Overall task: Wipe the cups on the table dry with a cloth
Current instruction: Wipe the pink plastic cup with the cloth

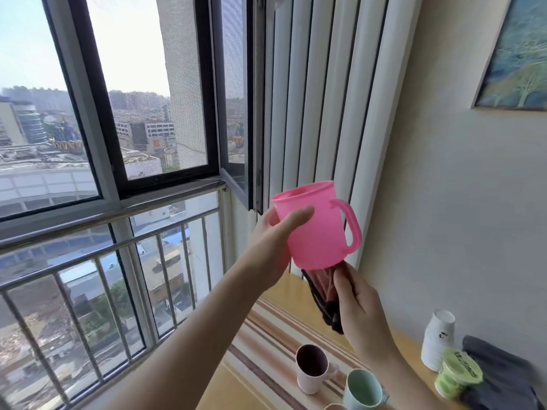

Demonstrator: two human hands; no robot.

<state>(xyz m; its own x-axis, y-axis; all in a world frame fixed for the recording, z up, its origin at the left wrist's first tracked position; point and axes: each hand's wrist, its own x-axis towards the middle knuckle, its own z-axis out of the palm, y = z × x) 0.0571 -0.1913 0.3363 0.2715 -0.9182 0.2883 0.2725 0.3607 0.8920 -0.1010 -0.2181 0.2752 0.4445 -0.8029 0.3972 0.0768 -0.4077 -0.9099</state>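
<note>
My left hand [275, 244] holds a translucent pink cup [318, 226] up in the air, gripping its side with the handle turned to the right. Below it my right hand [359, 306] clutches a dark reddish cloth [321, 291] pressed against the cup's bottom. On the wooden table [236, 389] stand a pale pink cup [312, 368] with a dark inside and a pale green cup [364, 389]. The rim of a third cup [334, 406] peeks in at the bottom edge.
A striped runner [275, 335] lies along the table. At the right stand a stack of white paper cups [438, 338], a green tub [458, 374] and a folded grey cloth [500, 374]. A window with a metal railing [118, 241] is to the left, white curtains [325, 99] behind.
</note>
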